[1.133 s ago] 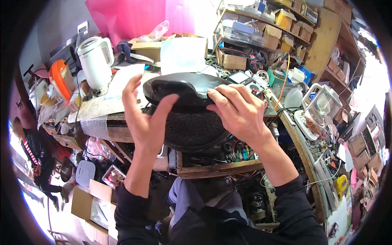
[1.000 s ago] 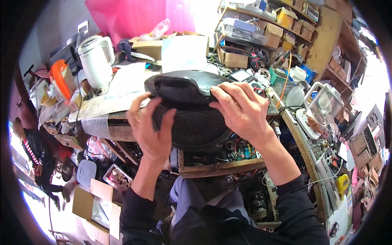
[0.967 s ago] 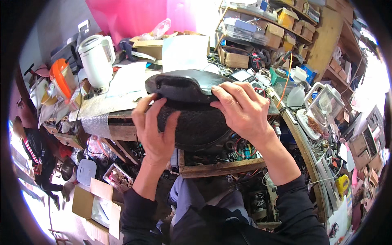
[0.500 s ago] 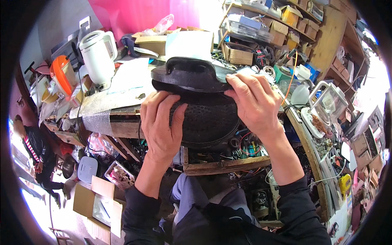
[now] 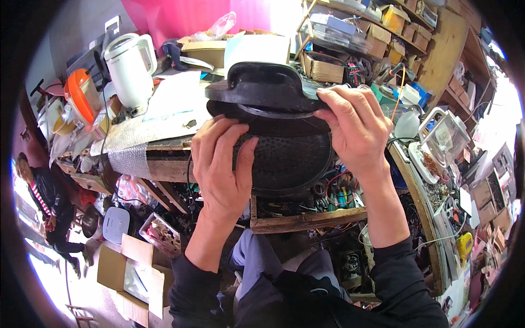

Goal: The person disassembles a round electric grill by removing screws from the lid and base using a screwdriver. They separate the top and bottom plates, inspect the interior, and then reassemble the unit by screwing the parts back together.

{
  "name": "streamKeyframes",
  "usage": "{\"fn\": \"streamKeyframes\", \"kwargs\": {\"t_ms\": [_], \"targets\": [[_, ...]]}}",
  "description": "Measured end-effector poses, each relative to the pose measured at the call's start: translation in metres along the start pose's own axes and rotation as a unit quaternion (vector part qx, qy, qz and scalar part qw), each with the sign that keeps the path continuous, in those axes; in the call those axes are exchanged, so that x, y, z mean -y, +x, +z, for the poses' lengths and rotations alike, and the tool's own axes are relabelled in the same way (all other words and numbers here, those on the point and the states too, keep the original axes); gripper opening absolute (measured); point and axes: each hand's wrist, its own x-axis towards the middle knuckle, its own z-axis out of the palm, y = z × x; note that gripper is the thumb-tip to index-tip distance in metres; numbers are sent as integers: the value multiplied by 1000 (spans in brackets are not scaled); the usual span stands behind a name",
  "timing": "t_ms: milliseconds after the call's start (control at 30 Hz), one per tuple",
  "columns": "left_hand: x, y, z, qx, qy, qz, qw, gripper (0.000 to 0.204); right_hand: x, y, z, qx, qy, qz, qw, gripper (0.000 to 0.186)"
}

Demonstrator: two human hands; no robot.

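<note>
A black round appliance, like an electric griddle, stands over the wooden bench drawer. Its handled upper half (image 5: 262, 90) is tilted up, and a dark gap shows below it. The lower plate (image 5: 284, 158) has a dimpled dark surface. My right hand (image 5: 358, 123) pinches the right rim of the upper half between thumb and fingers. At the left side, my left hand (image 5: 221, 164) curls its fingers at the edge of the upper half, its thumb over the lower plate. The left fingertips' exact hold is partly hidden.
An open wooden drawer (image 5: 311, 220) with tools and wires lies below the appliance. A white jug (image 5: 128, 71) and an orange appliance (image 5: 82, 95) stand at left. A clear jug (image 5: 443, 139) sits at right. An open cardboard box (image 5: 112, 270) and another person (image 5: 49, 202) are at lower left.
The appliance's handled upper half sits slightly higher and farther right in view, and its gap shows a paler rim. My right hand has moved right and a little up with it.
</note>
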Motion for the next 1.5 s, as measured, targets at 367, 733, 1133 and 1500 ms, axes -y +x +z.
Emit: {"fn": "streamKeyframes", "kwargs": {"t_ms": [367,733,1133,1500], "targets": [[-1,1,-1,17,-4,-13,1000,24,-12,3,10,-33,-2,-19,999,28],[-7,1,-6,65,10,-18,998,34,-12,4,9,-31,-6,-10,999,29],[-9,-5,-6,71,11,-35,997,34,-1,4,-1,6,25,26,999,30],[-8,-5,-5,59,9,-34,998,32,-5,5,3,-8,23,8,1000,31]]}}
